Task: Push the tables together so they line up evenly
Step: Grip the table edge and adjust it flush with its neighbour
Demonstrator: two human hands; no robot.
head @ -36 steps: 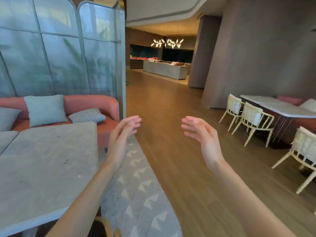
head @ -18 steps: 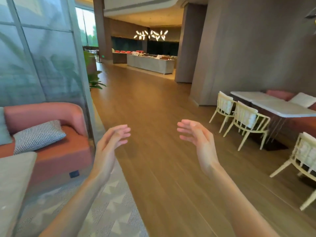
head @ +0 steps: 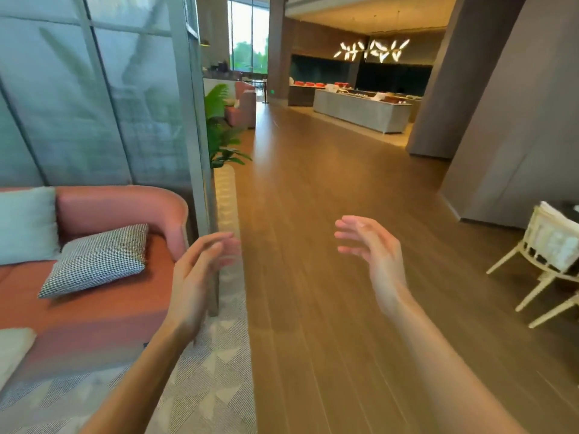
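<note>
**Head view: both hands free, no table within reach**

My left hand and my right hand are both raised in front of me, palms turned toward each other, fingers loose and spread. Neither one grasps or touches anything. The left fingers are smeared by motion blur, so I cannot say exactly how they lie.

Outward from the left hand, just beyond it, stand the end of the pink sofa with its checked cushion and the frame of the glass partition. A patterned rug lies under that arm. Outward from the right hand there is only bare wooden floor, running away from me toward a buffet counter far down the hall.

The tables I am meant to push together are hardly in view. At the lower left edge, a pale grey corner may be a tabletop, but too little shows to be sure. At the far right edge, a cream chair stands with something pale behind it, which may be another table.

So the relation that matters: nothing to push lies straight ahead. If the grey corner is a table, it sits low on my left, nearer the left hand. If the work is by the chair, it lies well apart to my right, nearer the right hand. No table's long axis can be judged from here, so I judge I must turn before reaching.
</note>
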